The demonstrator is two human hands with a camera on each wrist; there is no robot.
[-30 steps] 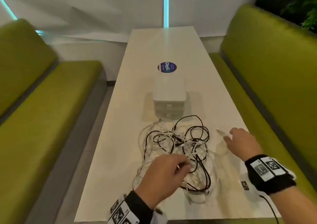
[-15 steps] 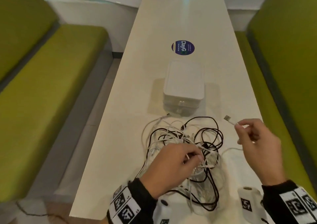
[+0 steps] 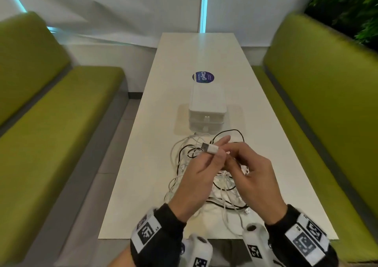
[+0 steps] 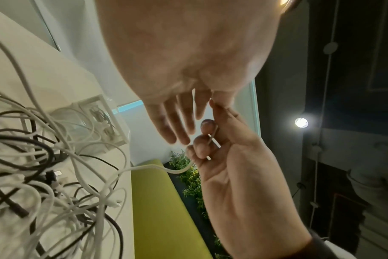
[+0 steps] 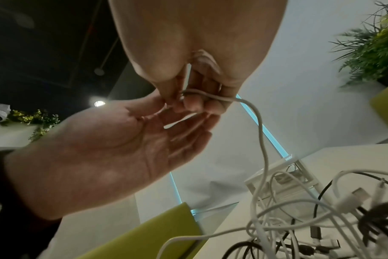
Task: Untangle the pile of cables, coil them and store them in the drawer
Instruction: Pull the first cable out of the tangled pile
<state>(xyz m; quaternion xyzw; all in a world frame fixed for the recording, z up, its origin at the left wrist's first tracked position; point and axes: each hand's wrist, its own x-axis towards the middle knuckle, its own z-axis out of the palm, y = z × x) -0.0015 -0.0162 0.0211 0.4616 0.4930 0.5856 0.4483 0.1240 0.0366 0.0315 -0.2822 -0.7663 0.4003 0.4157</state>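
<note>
A tangled pile of white and black cables (image 3: 224, 181) lies on the white table (image 3: 151, 164), just in front of a small white two-drawer box (image 3: 206, 107) with both drawers closed. Both hands are raised above the pile and touch each other. My right hand (image 3: 237, 158) grips a white cable (image 5: 258, 122) in its curled fingers, and the cable trails down into the pile. Its USB plug (image 3: 210, 148) pokes out to the left, pinched between the thumb and index finger of my left hand (image 3: 222, 147). The other left fingers (image 4: 173, 126) are straight.
Green benches run along the left (image 3: 51, 133) and right (image 3: 327, 113) sides of the table. A round blue sticker (image 3: 203, 76) sits beyond the drawer box. Plants (image 3: 347, 4) stand at the back right. The table's near edge is just below my wrists.
My left hand let go of the pile and rose. My right hand carried the white plug leftwards to meet it, and the left thumb and index finger now hold the plug.
</note>
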